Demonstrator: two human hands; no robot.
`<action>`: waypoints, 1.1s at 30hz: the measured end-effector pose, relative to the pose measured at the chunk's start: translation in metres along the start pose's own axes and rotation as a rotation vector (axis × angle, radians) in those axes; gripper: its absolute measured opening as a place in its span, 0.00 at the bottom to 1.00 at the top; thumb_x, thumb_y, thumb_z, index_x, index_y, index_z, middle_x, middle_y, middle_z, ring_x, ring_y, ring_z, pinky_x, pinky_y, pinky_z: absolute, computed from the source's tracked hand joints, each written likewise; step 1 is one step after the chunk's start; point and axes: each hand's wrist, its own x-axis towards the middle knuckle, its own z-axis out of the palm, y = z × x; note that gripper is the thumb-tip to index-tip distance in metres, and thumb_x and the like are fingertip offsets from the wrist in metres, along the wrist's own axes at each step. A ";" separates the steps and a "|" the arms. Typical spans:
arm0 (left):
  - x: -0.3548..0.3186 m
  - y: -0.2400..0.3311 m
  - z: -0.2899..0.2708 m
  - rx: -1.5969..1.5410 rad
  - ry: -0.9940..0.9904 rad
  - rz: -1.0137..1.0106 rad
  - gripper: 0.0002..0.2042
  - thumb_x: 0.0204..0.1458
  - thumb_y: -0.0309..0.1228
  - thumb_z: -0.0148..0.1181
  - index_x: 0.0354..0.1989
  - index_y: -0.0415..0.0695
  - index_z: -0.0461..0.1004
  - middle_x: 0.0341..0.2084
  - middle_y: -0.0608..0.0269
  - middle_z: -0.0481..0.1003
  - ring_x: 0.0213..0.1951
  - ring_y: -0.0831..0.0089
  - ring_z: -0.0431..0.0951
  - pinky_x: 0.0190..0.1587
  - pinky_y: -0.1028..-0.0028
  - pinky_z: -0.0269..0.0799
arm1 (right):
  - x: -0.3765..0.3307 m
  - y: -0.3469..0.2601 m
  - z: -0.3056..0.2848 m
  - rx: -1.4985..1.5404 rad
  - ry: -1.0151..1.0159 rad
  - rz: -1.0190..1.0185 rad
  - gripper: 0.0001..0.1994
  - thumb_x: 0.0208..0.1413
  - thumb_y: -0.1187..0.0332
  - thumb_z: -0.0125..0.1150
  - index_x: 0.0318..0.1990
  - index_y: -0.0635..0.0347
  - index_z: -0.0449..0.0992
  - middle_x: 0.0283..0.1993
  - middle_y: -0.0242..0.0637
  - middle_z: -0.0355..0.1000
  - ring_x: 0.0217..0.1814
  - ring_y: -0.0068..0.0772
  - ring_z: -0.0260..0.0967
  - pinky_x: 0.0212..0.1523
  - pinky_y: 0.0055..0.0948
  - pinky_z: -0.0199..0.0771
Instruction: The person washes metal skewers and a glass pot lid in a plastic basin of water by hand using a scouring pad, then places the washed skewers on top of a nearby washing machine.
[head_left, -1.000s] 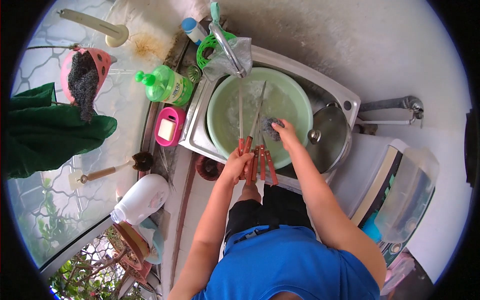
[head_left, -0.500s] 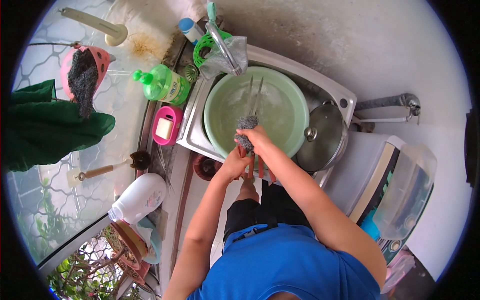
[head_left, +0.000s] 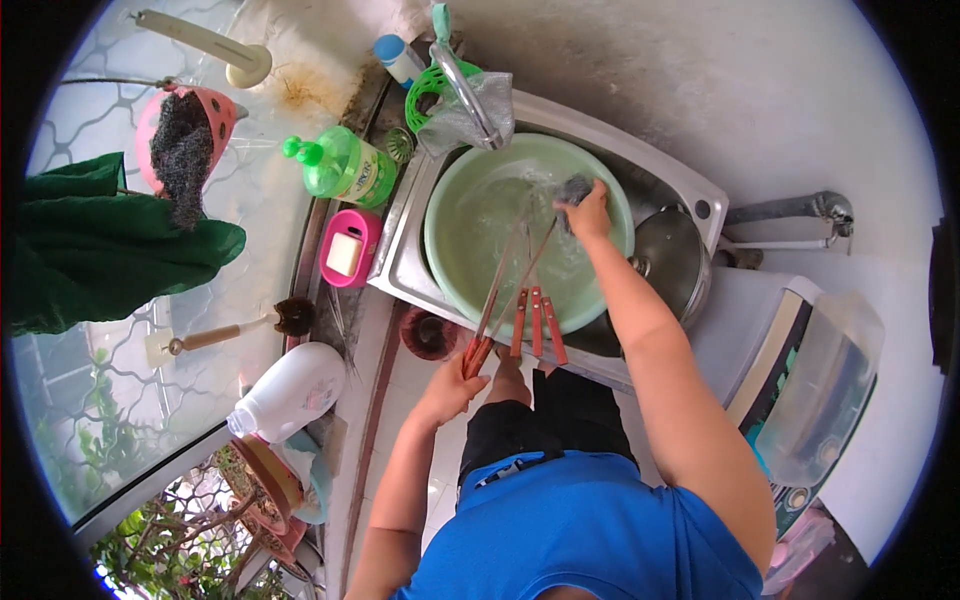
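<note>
My left hand (head_left: 448, 392) is closed around the reddish wooden handles of two long metal skewers (head_left: 480, 352), low in front of the basin. Their thin blades slant up over the water, one tip close to my right hand. Inside the pale green basin (head_left: 436, 245), at its right side, my right hand (head_left: 590, 215) grips a grey steel wool pad (head_left: 572, 190). Several more skewers (head_left: 537, 325) lean on the basin's near rim, handles outward; their blades are partly hidden in the rippled water.
The basin sits in a steel sink (head_left: 400, 265) under a faucet (head_left: 465, 95). A lidded pot (head_left: 672, 262) stands to the right. Along the left ledge are a green soap bottle (head_left: 345, 168), a pink soap dish (head_left: 352, 222) and a white bottle (head_left: 290, 392).
My right hand has left the skewers and moved up and right with the steel wool pad. My left hand has drawn lower and left with two skewers, whose blades now lean right.
</note>
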 end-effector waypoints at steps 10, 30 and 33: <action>-0.004 0.006 -0.030 0.129 0.026 -0.036 0.16 0.47 0.31 0.56 0.45 0.40 0.67 0.18 0.63 0.69 0.15 0.76 0.68 0.18 0.74 0.64 | -0.006 0.077 0.005 0.296 0.121 0.038 0.36 0.46 0.60 0.65 0.62 0.56 0.58 0.55 0.55 0.65 0.57 0.57 0.62 0.58 0.41 0.61; 0.090 0.067 0.045 -0.135 -0.080 0.098 0.12 0.48 0.30 0.49 0.40 0.38 0.63 0.11 0.65 0.64 0.10 0.77 0.63 0.10 0.75 0.54 | -0.124 -0.047 -0.030 0.705 -0.525 0.011 0.16 0.42 0.75 0.64 0.42 0.57 0.72 0.40 0.41 0.71 0.40 0.28 0.72 0.37 0.28 0.71; 0.075 0.067 0.045 0.117 -0.041 0.087 0.12 0.47 0.31 0.49 0.39 0.39 0.64 0.13 0.64 0.65 0.11 0.76 0.65 0.12 0.74 0.58 | -0.087 -0.033 -0.005 0.581 -0.327 -0.011 0.14 0.42 0.77 0.64 0.39 0.58 0.71 0.25 0.36 0.73 0.27 0.26 0.73 0.29 0.28 0.71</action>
